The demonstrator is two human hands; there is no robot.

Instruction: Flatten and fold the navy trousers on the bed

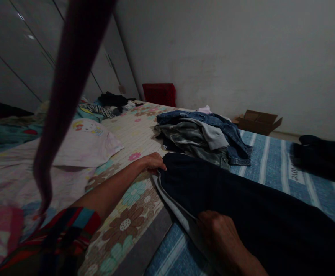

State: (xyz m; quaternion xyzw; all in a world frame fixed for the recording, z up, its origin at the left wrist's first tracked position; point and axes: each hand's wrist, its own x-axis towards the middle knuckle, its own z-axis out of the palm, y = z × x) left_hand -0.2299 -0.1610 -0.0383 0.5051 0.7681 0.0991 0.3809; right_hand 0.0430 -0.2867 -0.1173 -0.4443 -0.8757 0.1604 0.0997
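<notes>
Head view: hands [155,161] grip smooth, elongated navy cloth [230,191] with grey edging.

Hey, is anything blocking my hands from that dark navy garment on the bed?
Nothing visible is. Your left hand pinches one end of the dark navy garment, and your right hand is on its near edge. The clothes pile lies beyond it, not between.
</notes>
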